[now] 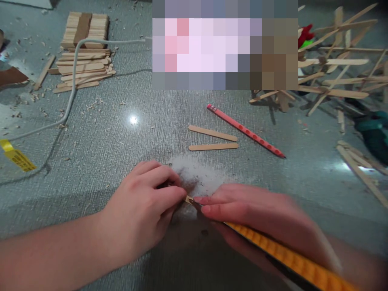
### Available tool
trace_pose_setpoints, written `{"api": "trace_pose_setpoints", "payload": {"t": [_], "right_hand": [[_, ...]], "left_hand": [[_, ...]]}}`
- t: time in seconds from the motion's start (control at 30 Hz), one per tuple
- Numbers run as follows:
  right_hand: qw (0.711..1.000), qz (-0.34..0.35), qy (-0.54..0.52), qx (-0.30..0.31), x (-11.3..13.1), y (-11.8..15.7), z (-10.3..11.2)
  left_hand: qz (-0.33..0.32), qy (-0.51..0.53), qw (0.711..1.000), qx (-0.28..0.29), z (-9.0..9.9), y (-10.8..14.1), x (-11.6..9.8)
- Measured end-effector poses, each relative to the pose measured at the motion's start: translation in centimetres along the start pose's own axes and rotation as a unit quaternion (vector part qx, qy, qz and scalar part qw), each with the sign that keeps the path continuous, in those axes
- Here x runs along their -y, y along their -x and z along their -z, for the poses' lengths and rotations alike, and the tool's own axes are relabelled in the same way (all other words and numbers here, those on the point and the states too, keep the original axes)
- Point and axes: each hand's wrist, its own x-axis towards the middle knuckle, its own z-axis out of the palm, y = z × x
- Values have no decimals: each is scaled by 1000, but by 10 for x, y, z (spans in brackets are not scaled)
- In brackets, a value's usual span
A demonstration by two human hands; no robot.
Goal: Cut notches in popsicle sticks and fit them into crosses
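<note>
Pinching stick in left hand, grasping tool in right hand, toward table's near edge; best worked lightly, clear of fingertips.

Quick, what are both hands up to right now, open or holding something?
Left hand: closed, fingertips pinching a wooden stick.
Right hand: closed around a long orange-and-black tool, its tip at the stick.
</note>
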Motion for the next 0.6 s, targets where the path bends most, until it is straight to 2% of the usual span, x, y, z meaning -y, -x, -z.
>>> {"api": "trace_pose_setpoints", "payload": {"t": [0.07,0.23,0.37,0.5,0.6], "right_hand": [[1000,-18,-5,16,3,2,-1],[1000,-29,-2,10,6,3,-2],[1000,3,9,13,1,1,-2],[994,75,77,-9,-7,6,-5],[992,87,87,-14,-7,11,-8]], "left_hand": [[1,2,1000,0,0,-1,0],[1,-1,1000,3,-1,-2,1],[-14,-8,1000,-2,-3,0,2],[-23,-21,999,-10,-4,1,1],[-16,-17,1000,3,-3,1,1]]}}
